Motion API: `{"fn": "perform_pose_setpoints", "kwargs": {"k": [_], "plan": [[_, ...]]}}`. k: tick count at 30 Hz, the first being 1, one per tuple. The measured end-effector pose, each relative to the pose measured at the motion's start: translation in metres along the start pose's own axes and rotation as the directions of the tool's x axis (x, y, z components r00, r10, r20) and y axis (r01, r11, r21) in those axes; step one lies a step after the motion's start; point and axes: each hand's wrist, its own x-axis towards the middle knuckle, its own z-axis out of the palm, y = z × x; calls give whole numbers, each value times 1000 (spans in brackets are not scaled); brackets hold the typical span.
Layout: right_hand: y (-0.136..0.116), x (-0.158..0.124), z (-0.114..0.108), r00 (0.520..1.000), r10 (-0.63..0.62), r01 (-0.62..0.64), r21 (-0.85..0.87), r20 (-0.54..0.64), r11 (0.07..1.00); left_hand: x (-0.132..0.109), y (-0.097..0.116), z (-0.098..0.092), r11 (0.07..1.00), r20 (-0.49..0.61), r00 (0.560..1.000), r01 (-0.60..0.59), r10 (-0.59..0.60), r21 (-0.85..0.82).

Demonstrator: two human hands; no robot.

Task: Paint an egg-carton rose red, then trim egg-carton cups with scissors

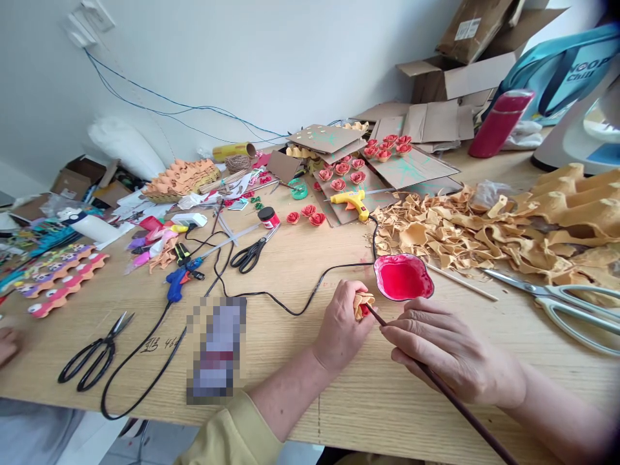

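My left hand (340, 326) is closed around a small tan paper flower (363, 303), holding it just above the wooden table (300, 258). In my right hand (448, 352) I pinch a long thin dark paintbrush (436, 381) whose tip touches the flower. Right behind the flower sits a small dish of red paint (403, 278).
Tan egg-carton scraps (450, 226) and large scissors (562, 300) lie to the right. A yellow glue gun (355, 201), painted red flowers (341, 173), black scissors (252, 253), a blue glue gun (177, 282) with black cable and more scissors (92, 355) lie left. Another person's hand (7, 342) shows at far left.
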Motion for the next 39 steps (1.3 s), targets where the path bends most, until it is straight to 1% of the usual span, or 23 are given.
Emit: {"fn": "perform_pose_setpoints", "kwargs": {"k": [6, 10, 14, 17, 21, 27, 32, 39], "plan": [[0, -1, -5, 998, 41, -39, 37, -51, 999, 1, 4, -2, 998, 42, 997, 66, -65, -20], [1, -1, -8, 997, 49, -45, 59, -63, 997, 4, 4, -3, 991, 44, 991, 127, -125, -52], [1, 1, -10, 996, 59, -53, 81, -74, 995, 5, 5, -3, 988, 42, 989, 142, -139, -59], [2, 2, -10, 996, 62, -57, 76, -69, 996, 5, 6, -4, 986, 47, 988, 149, -146, -77], [2, -2, -8, 996, 76, -73, 58, -57, 996, 5, 7, -6, 975, 59, 981, 192, -186, -114], [6, -10, -5, 991, 117, -109, 117, -58, 987, 8, 9, -9, 946, 83, 966, 257, -245, -198], [6, -9, -4, 993, 105, -95, 168, -53, 981, 7, 7, -8, 921, 107, 956, 293, -274, -257], [10, -18, -4, 971, 216, -193, 205, -98, 960, 9, 5, -8, 894, 136, 940, 339, -312, -294]]}}
